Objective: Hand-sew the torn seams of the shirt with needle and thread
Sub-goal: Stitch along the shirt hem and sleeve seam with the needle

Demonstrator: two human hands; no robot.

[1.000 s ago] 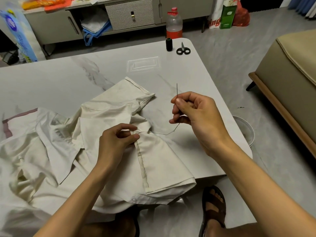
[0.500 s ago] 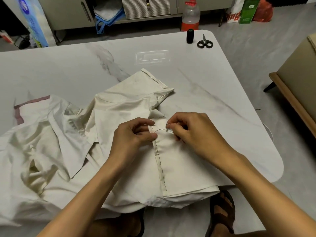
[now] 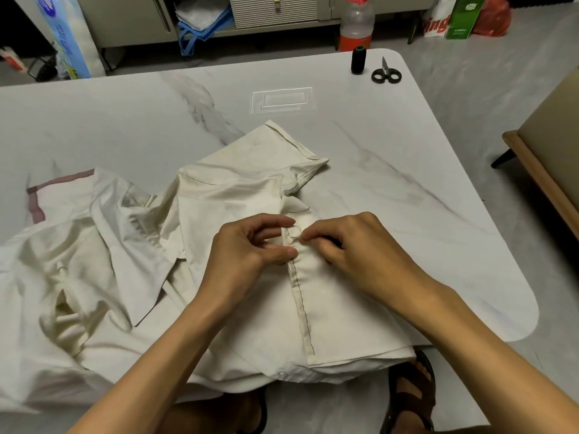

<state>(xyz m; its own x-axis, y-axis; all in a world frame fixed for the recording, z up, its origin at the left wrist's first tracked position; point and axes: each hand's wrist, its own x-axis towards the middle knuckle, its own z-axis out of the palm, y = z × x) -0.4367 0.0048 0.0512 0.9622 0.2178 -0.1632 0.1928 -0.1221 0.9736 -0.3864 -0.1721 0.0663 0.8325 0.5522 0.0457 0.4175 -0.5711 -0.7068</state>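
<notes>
— Listing what lies on the table (image 3: 407, 170): what comes first?

— One cream shirt (image 3: 219, 214), crumpled to the left, smoothed flat to the right, its near hem hanging just over the table's front edge. A seam (image 3: 301, 305) runs from that hem up toward the hands, with a line of dark stitches along it.

— The hands?

— Left hand (image 3: 250, 249): thumb and forefinger closed on the seam's fold at the top end of the stitching, pinning it against the cloth. Right hand (image 3: 360, 249): fingertips pinched shut on a needle (image 3: 297, 239), whose thin tip points left into the fold, just beside the left thumb. The two hands nearly touch.

— Thread?

— A short dark bit of thread (image 3: 316, 236) shows at the right fingertips; past that I cannot follow it.

— Other items?

— One black spool (image 3: 358, 59), upright, at the far right corner of the table. One pair of black-handled scissors (image 3: 386, 73) just beside it, blades pointing away. Both well apart from the shirt.

— Off the table?

— A bottle (image 3: 357, 23) with red liquid on the floor behind the spool. A green box (image 3: 462, 17) further right. A sandal (image 3: 410, 393) on a foot under the table's near edge.
</notes>
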